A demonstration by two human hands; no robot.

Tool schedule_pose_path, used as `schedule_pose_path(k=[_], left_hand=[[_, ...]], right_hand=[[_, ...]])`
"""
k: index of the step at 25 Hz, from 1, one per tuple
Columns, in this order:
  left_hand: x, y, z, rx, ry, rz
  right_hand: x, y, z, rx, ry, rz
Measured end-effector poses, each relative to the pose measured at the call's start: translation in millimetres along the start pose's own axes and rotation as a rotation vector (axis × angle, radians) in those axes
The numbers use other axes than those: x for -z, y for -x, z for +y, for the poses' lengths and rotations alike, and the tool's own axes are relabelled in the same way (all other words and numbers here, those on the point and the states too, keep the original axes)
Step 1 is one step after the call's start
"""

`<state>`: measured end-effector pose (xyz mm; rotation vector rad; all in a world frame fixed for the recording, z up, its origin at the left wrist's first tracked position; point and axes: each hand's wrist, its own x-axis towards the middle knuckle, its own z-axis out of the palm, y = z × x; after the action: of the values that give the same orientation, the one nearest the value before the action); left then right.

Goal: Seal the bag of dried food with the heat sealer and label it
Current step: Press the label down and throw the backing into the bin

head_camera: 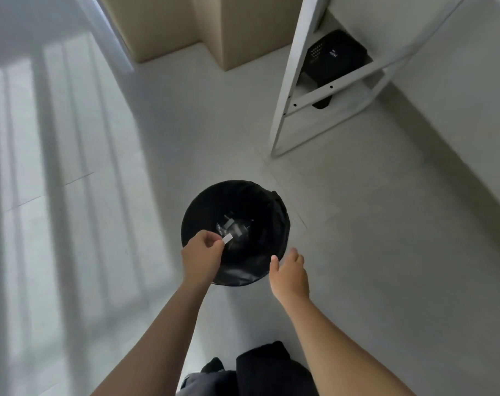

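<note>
A left hand [201,254] pinches a small white paper strip [227,238], which juts just past its fingers [213,247] over the mouth of a round black bin lined with black plastic [260,201]. The right hand [290,271] hovers beside the rim, relaxed and holding nothing. The bag of dried food is out of view. The strip, probably label backing, could cling to the fingers or flutter onto the pale floor [357,224] if released near the rim.

You are in a plain storage or back-room space: pale tiled floor [357,224], cardboard boxes [243,30] at 12 o'clock, white shelf frame [293,81] at 1 o'clock, bag-lined waste bin [243,274] centre.
</note>
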<state>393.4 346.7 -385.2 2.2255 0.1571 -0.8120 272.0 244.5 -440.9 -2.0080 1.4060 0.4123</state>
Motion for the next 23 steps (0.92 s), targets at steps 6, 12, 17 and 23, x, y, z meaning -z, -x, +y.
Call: schedule_pose_path(k=[6,12,17,23], left_hand=[[-52.7,-81.3,-45.5,-0.1,-0.117,-0.015],[-89.9,-117.9,-69.6,-0.111,-0.253,-0.155],[-78.3,-106.5,-66.9,-0.122,-0.326,-0.197],[12.9,-27.1,-4.0,-0.167,-0.323,-0.116]], right_hand=[[-68.8,-62.4,23.4,-0.005,0.007,0.145],[-89.5,-72.6,30.3,-0.012,-0.062,0.253],[-77.7,-67.1,28.7,0.017,-0.007,0.196],[9.0,19.8,-26.5,0.061,0.04,0.167]])
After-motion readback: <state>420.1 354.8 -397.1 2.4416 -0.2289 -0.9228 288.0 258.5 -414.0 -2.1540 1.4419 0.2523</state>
